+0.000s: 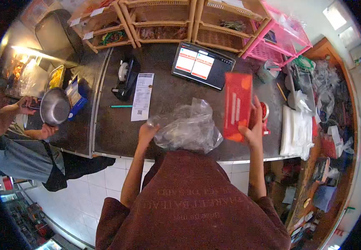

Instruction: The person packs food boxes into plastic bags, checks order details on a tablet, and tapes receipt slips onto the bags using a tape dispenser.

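Note:
My left hand grips the left edge of a clear plastic bag, which lies crumpled at the front of the dark table. In my right hand is a flat red packet with white lettering, held upright with the thumb on its face. The packet is slightly blurred. Behind the bag lies a tablet with a lit screen. A printed paper slip rests on the table left of the bag. To the right of my right hand is a red tape dispenser.
A black tape dispenser and a green stick lie at left. Wicker shelves and a pink basket line the back. White plastic bags are stacked right. At far left a co-worker holds a metal pan.

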`<state>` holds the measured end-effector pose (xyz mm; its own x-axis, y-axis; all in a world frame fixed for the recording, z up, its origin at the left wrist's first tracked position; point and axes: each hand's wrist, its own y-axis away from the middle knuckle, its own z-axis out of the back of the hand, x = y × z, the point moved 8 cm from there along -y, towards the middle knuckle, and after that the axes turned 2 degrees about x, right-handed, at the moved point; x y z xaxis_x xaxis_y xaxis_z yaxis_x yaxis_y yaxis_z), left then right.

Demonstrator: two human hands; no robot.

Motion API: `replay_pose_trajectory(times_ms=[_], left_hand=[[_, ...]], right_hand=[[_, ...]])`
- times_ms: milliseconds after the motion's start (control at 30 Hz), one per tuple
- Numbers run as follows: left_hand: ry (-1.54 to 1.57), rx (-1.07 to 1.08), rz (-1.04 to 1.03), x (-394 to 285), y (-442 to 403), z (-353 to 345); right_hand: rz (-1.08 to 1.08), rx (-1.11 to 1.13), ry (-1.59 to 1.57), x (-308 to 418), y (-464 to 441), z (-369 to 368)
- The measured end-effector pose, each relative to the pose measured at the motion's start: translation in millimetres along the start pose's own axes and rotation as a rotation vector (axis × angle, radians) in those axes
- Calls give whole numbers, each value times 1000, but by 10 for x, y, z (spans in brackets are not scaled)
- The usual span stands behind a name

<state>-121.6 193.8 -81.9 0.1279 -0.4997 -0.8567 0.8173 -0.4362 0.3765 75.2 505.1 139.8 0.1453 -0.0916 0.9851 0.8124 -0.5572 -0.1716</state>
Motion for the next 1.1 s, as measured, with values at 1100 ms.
replay_pose_trajectory(times_ms=[1100], left_hand=[[730, 153, -401, -1591, 895, -351]], right_hand=[[-194, 500, -178, -227, 71, -1228]])
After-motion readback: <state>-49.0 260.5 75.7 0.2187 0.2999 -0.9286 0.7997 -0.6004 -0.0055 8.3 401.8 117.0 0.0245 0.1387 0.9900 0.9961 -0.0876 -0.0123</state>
